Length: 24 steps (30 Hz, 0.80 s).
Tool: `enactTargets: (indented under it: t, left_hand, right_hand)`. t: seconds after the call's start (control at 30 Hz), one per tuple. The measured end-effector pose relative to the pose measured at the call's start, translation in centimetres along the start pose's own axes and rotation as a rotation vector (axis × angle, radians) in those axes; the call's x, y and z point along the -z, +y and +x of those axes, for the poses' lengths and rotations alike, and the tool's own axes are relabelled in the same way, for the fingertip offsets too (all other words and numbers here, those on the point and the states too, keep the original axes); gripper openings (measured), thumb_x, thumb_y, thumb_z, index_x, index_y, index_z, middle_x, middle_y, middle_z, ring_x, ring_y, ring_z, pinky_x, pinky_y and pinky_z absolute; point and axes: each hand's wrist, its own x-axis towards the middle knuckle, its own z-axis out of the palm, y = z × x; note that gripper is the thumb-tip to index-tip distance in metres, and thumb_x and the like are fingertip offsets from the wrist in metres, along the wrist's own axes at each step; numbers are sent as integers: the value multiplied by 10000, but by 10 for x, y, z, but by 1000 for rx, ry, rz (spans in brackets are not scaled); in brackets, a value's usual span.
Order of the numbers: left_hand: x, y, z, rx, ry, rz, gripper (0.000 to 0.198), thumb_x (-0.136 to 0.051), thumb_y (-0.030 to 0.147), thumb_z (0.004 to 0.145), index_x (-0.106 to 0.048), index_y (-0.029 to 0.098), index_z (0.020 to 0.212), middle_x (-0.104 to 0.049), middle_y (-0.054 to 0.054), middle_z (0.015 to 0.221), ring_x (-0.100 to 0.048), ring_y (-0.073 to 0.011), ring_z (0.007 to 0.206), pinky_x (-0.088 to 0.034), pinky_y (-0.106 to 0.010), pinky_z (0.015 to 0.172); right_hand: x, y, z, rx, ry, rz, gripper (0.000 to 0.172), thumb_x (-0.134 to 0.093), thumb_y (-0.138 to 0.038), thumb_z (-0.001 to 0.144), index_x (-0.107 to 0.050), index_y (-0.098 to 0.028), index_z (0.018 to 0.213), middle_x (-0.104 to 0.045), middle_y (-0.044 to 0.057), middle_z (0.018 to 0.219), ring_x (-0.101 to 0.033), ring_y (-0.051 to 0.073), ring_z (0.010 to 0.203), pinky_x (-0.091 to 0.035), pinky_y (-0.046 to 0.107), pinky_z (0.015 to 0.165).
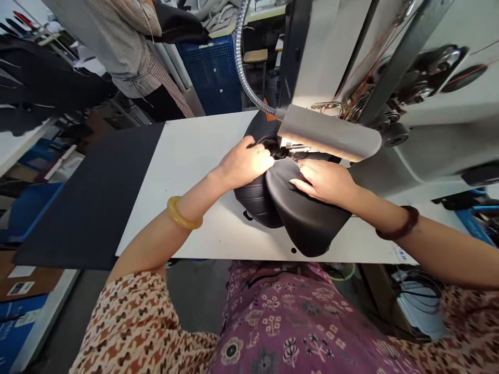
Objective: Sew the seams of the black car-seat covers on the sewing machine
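Observation:
Two curved pieces of black leather, probably a seat cover, lie on the white sewing table (183, 166). The smooth piece (307, 218) lies in front, and the piece with stitched seams (255, 202) curves beneath it. My left hand (244, 163) pinches the black leather close to the presser foot (292, 148). My right hand (323, 182) presses on the smooth piece, its fingers curved over the upper edge. The needle is hidden behind the gooseneck lamp head (329, 132).
The white sewing machine body (409, 88) fills the upper right, with thread guides on it. A dark mat (89, 197) lies left of the white tabletop. Behind the table stand a person in a striped garment (132, 47) and a blue crate (212, 72).

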Motion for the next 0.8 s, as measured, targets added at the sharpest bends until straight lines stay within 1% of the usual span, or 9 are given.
enactTargets:
  t: [0.13,0.23,0.33,0.47,0.57,0.6,0.7,0.77,0.8]
  left_hand:
    - [3,12,12,29,22,-50,385,-272,45,892,-620,177,797,-619,-47,758,-589,-202,785,-375,-357,712]
    - [4,22,9,15,50,-89,440,-238,22,885,-625,187,756,-604,-38,705,-583,-181,718,-383,-338,679]
    - [2,21,5,-43,44,-36,485,-206,17,888,-640,198,767,-599,-34,680,-577,-176,688,-398,-334,671]
    - [-4,13,11,-61,51,38,501,-182,55,925,-651,198,821,-617,-44,727,-588,-184,739,-415,-343,708]
    - [-6,15,15,-45,74,50,478,-199,57,936,-640,192,809,-628,-47,748,-590,-190,751,-406,-346,707]
    - [-6,18,15,-50,84,48,463,-214,51,934,-638,193,813,-634,-45,756,-591,-189,760,-401,-343,702]
    - [-8,26,12,-94,104,0,412,-264,62,944,-634,205,832,-649,-34,790,-592,-181,804,-392,-335,727]
    - [-11,30,9,-104,113,-34,390,-282,86,956,-629,210,827,-655,-29,807,-589,-176,817,-384,-333,744]
    - [-12,30,8,-99,115,-42,384,-287,89,958,-625,211,822,-656,-27,811,-586,-175,817,-379,-333,744]
  right_hand:
    - [1,10,-1,-135,-62,41,420,-393,-485,919,-626,-147,1003,-682,112,955,-620,258,820,-402,333,590]
    - [-1,13,-12,-30,38,60,405,-387,-456,923,-630,-142,1004,-658,119,1088,-619,249,925,-438,329,631]
    - [-2,15,-12,55,101,18,412,-462,-496,880,-640,-135,969,-609,133,1215,-607,246,989,-459,318,667]
    - [-2,23,7,-5,12,-25,548,-565,-675,749,-644,-161,920,-687,112,929,-623,266,842,-461,340,663]
    - [-5,23,4,-47,65,-94,532,-573,-673,756,-654,-161,877,-688,114,848,-634,265,782,-474,342,646]
    - [-6,21,-2,-10,96,-130,494,-557,-628,799,-658,-149,874,-691,127,876,-640,267,789,-484,345,649]
    - [-9,9,-28,249,266,-250,341,-504,-404,903,-662,-103,880,-672,185,1036,-648,277,866,-516,379,735]
    - [-11,1,-38,439,355,-217,240,-481,-261,900,-660,-110,847,-668,184,1063,-638,295,963,-512,428,845]
    - [-11,-3,-38,489,352,-153,219,-460,-203,886,-652,-120,820,-679,172,1022,-642,285,958,-517,428,852]
